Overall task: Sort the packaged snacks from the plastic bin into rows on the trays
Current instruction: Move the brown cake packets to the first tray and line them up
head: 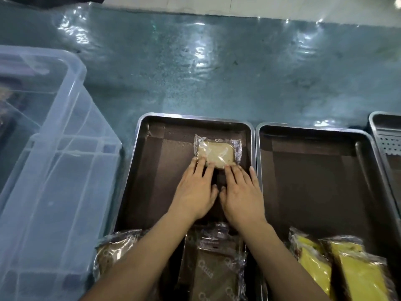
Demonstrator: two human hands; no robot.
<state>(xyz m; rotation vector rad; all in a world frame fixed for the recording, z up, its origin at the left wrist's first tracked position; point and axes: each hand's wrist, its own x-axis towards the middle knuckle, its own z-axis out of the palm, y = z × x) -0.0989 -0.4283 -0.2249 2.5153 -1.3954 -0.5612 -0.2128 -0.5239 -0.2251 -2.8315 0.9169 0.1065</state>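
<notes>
Brown packets (213, 272), near edge of left tray (165, 161). Plastic bin (54, 148), far left. Left hand (195, 192) and right hand (240, 192): fingers (200, 167) straight, slightly spread, tips touching near edge of pale snack (217, 153), far-right in that tray. Advice: push evenly, squaring it to the rim.

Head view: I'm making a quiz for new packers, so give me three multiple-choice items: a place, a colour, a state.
1. Where is the clear-wrapped beige snack?
A) in the clear plastic bin
B) on the blue-green table
C) in the left metal tray

2. What colour are the packaged snacks in the right metal tray?
A) yellow
B) green
C) red

3. How are the left hand and right hand?
A) gripping the bin
B) flat, touching the beige snack
C) lifting it

Answers: 1 C, it lies inside that tray; 2 A, yellow shows through their wrap; 3 B, both lie flat against its near edge.
</notes>
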